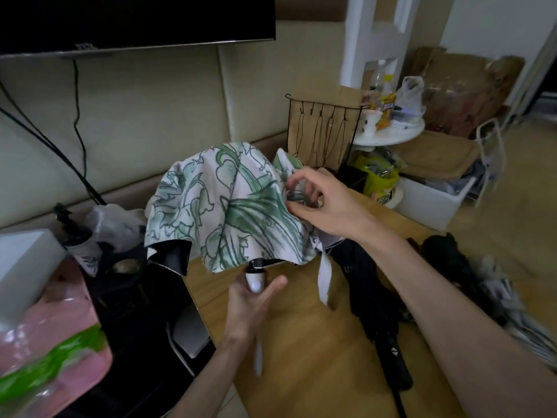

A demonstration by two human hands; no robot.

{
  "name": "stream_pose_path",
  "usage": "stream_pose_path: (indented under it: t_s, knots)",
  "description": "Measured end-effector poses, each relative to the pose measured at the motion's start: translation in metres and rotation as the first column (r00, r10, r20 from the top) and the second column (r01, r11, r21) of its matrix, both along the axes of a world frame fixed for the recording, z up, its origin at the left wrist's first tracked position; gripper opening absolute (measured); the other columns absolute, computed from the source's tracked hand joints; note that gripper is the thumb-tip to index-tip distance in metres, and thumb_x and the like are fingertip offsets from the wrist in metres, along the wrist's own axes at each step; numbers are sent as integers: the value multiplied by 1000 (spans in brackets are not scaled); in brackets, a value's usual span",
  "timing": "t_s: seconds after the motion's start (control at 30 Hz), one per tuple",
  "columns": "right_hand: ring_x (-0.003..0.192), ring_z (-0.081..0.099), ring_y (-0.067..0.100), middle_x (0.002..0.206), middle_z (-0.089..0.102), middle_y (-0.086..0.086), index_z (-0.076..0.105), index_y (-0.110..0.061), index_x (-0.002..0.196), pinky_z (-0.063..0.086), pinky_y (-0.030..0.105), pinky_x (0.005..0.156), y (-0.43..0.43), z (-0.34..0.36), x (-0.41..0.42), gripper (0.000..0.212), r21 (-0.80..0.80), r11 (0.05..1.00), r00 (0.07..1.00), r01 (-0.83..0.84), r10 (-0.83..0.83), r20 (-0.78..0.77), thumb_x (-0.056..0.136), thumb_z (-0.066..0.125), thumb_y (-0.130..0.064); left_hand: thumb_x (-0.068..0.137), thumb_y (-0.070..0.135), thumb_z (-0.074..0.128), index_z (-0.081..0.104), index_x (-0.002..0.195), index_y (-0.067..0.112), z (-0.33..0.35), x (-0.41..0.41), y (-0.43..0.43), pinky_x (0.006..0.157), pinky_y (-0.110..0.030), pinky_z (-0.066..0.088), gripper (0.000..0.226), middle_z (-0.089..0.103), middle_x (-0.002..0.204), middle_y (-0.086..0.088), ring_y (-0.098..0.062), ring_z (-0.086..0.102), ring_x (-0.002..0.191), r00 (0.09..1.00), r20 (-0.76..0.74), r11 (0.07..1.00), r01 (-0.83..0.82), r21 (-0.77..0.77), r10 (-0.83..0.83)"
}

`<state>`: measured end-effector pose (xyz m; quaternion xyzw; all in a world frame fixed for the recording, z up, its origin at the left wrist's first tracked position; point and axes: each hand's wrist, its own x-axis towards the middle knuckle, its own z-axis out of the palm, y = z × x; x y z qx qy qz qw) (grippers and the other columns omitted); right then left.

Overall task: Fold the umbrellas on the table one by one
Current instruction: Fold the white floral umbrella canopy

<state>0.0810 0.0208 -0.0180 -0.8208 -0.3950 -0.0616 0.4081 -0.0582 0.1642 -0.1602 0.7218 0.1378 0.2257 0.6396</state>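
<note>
- Hovering above the wooden table (301,342), the floral umbrella (229,203) sits mid-frame. Its green-and-white canopy is loose and half collapsed, with black lining showing at its 7 o'clock edge.
- Left hand (251,300) is at 6 o'clock below the canopy, fingers curled round the white handle (255,280).
- Right hand (319,203) is at the canopy's 3 o'clock edge, thumb and fingers pinching the fabric.
- White strap (325,279) dangles at 5 o'clock.
- Black umbrella (373,297), closed, lies on the table at 4 o'clock, beneath the right forearm.
- Dark bundle (446,254) sits further out at 3 o'clock, too blurred to identify.
</note>
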Motion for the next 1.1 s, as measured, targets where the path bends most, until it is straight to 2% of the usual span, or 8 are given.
stream_pose_path:
  t_s: [0.13, 0.3, 0.47, 0.53, 0.7, 0.83, 1.0, 1.1]
  knots:
    - [83, 59, 21, 96, 59, 5, 72, -23, 105, 55, 38, 80, 0, 11, 2, 17, -6, 1000, 998, -6, 7, 65, 95, 75, -10, 71, 46, 82, 49, 69, 15, -1, -1, 3, 47, -20, 37, 45, 46, 57, 5, -12, 40, 54, 999, 31, 1000, -19, -5, 20]
    - [103, 57, 17, 115, 48, 0, 59, -35, 143, 51, 31, 97, 1, 16, -1, 57, -187, 982, 1000, 27, -29, -10, 94, 75, -12, 74, 42, 81, 48, 65, 20, -1, -2, 4, 47, -19, 36, 41, 45, 52, 14, -13, 38, 54, 999, 38, 998, 2, 58, -4]
    - [87, 53, 6, 96, 47, -10, 72, -25, 99, 48, 31, 86, 7, 16, 0, 10, -92, 985, 987, 144, -136, 82, 94, 78, -19, 72, 51, 84, 66, 84, -6, -8, -3, 11, 57, -28, 51, 61, 66, 68, -8, -15, 57, 65, 998, 67, 999, -2, 37, 0]
    - [91, 54, 4, 98, 51, -12, 70, -29, 87, 47, 29, 92, 3, 29, 4, 14, -14, 985, 984, 169, -168, 56, 96, 75, -19, 70, 54, 84, 67, 79, -3, -7, -3, 15, 55, -27, 49, 60, 68, 64, -3, -11, 60, 61, 998, 49, 1000, -31, 6, 31]
    - [87, 67, 6, 95, 73, -2, 78, -27, 87, 51, 19, 81, -12, 61, 1, 10, 325, 943, 983, 68, -9, -181, 95, 77, -21, 77, 31, 83, 72, 78, 16, -7, -1, 19, 57, -11, 48, 19, 71, 63, 16, 4, 65, 59, 999, -5, 999, -41, -3, 41]
    - [90, 74, 9, 95, 81, -4, 79, -19, 99, 56, 23, 80, -12, 52, -1, 14, 391, 919, 831, 52, 178, -528, 101, 68, -26, 73, 35, 82, 72, 97, 19, -7, -2, 20, 64, -13, 55, 31, 78, 81, 14, 1, 74, 82, 999, 6, 999, -40, -23, 40]
    - [110, 68, -2, 130, 66, -7, 66, -49, 133, 57, 19, 88, -28, 45, -3, 42, 61, 994, 902, -96, 112, -418, 96, 76, -33, 80, 29, 84, 73, 80, -3, -8, -1, 21, 49, -22, 48, 34, 66, 59, 12, 1, 60, 57, 996, 4, 993, -90, -77, 90]
    - [105, 73, 6, 131, 62, -6, 53, -53, 140, 61, 27, 88, -36, 42, -12, 64, -79, 990, 896, -116, 70, -439, 86, 85, -39, 73, 48, 82, 54, 60, 14, -11, -1, 26, 52, -31, 37, 46, 52, 53, 3, -13, 45, 52, 993, 15, 991, -112, -79, 113]
